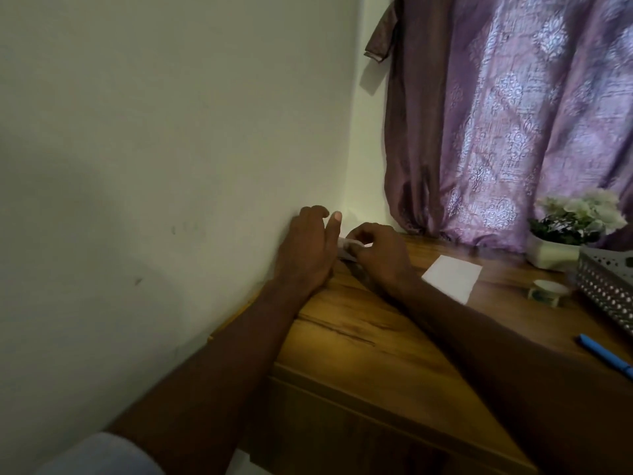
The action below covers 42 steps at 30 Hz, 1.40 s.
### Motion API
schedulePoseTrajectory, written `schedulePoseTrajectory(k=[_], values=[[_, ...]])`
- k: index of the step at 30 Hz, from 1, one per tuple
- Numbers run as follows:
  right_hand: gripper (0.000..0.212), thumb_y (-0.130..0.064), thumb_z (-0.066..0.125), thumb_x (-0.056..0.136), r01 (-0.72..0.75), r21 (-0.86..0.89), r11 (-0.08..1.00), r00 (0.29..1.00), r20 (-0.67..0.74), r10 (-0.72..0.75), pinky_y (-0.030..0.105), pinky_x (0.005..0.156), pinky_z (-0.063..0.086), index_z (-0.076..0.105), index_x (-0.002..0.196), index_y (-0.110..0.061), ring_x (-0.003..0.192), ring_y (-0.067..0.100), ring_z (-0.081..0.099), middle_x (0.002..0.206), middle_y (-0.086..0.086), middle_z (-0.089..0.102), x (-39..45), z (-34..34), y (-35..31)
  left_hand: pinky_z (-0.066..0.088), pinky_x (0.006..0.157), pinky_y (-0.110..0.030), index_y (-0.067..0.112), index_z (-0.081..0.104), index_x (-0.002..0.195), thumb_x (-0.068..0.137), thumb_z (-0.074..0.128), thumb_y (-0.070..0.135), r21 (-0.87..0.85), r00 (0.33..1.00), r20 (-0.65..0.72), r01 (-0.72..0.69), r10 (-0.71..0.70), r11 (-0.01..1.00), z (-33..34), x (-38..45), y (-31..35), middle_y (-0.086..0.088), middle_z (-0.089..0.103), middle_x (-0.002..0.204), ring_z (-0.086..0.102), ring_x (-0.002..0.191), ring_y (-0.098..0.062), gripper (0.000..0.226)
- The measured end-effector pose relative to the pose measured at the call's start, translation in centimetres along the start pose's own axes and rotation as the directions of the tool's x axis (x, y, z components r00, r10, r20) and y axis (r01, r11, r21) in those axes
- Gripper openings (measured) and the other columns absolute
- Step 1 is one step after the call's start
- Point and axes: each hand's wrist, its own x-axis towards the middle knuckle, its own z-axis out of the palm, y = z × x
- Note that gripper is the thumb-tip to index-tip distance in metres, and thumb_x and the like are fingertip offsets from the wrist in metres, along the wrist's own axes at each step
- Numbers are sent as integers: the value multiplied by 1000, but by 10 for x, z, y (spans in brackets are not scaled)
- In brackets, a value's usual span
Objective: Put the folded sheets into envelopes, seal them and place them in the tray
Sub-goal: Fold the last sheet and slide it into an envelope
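Paper [347,246], white, small, far-left corner of the wooden desk [359,337] by the wall; envelope or sheet, we cannot tell. Our right hand [376,255] pinches it; left hand [308,248] lies flat just left, fingers straight. White folded sheet [452,277] lies right, nearer our right hand; perforated tray [606,289] far right.

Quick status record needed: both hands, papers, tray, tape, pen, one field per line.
left hand: flat by the wall, resting on white paper
right hand: fingers pinch the same white paper
loose sheet: flat on desk, untouched
tray: far right, contents mostly out of view
tape roll: beside tray
blue pen: right edge
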Motion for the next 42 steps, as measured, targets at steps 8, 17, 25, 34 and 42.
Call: schedulePoseTrajectory(k=[8, 17, 25, 34, 42], values=[[30, -2, 74, 86, -153, 706, 692, 978, 8, 207, 33, 73, 54, 76, 107, -23, 96, 20, 72, 107, -2, 77, -15, -88, 15, 52, 85, -44, 20, 63, 109, 109, 37, 45, -185, 972, -181, -183, 149, 966, -6, -2, 3, 5, 62, 102, 57, 96, -17, 36], [31, -7, 49, 70, -136, 990, 44, 939, 114, 324, 23, 50, 35, 66, 95, -12, 60, 20, 56, 78, 8, 61, -6, -163, 65, 53, 84, -38, 14, 68, 105, 103, 34, 63, -292, 969, -194, -208, 155, 934, -8, -2, 22, 2, 69, 98, 65, 95, -15, 59], [41, -10, 68, 45, -212, 957, -198, 977, 212, -22, 28, 61, 34, 59, 85, -11, 57, 17, 40, 59, 1, 42, -7, -159, 87, 48, 77, -28, 14, 78, 92, 91, 53, 62, -368, 894, 431, 54, 119, 928, 15, 18, 94, -4, 78, 85, 73, 81, -16, 54], [38, -10, 58, 64, -340, 935, -101, 938, 344, 26, 40, 79, 52, 69, 100, -7, 75, 25, 58, 79, 7, 55, 0, -140, 85, 53, 80, -14, 26, 66, 118, 97, 60, 51, -320, 528, 843, 336, 104, 886, 85, 20, 126, 15, 76, 105, 72, 98, 2, 33], [27, -13, 59, 89, -271, 940, 206, 872, 149, 467, 40, 85, 58, 71, 111, -5, 91, 30, 70, 98, 14, 75, 7, -130, 86, 59, 82, -32, 12, 75, 117, 79, 80, 50, -395, 670, 742, 459, -17, 796, 57, 25, 91, -6, 79, 108, 76, 96, -23, 55]])
